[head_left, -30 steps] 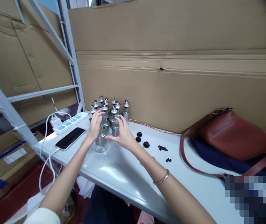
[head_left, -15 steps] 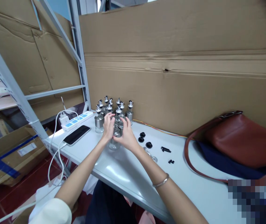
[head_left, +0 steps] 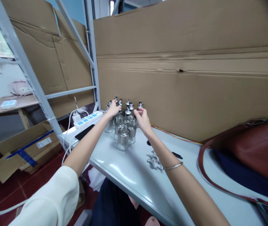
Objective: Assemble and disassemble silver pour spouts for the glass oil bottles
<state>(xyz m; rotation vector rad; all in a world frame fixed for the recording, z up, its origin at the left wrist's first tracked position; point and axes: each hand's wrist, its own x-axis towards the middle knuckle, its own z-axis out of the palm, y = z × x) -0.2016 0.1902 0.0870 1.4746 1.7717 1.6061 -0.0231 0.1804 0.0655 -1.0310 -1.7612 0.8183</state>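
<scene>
A cluster of what look like hand grinders [head_left: 123, 138], with clear glass bases and brushed metal bodies, stands upright on the grey table [head_left: 124, 169]. Several at the back carry silver domed tops with small black tips; the front ones have no dome on them. My left hand [head_left: 113, 110] reaches over the left side of the cluster, fingers stretched out by the domed tops. Whether its fingertips touch one is unclear. On the right side, my right hand [head_left: 143, 121] is beside the rear right domed top [head_left: 140, 105], thumb and fingers apart. My right forearm partly covers shiny metal parts [head_left: 154, 160].
Black rods [head_left: 177, 155] lie right of my forearm. A brown leather bag [head_left: 258, 147] rests at the right. On the left are a white power strip [head_left: 89, 119] and a phone [head_left: 84, 131]. Cardboard [head_left: 181, 40] walls the back; a metal rack post [head_left: 92, 53] rises at left.
Both hands have left the front of the cluster and moved farther back and apart, to its two sides. The view has swung left, and my right forearm now covers more of the loose parts.
</scene>
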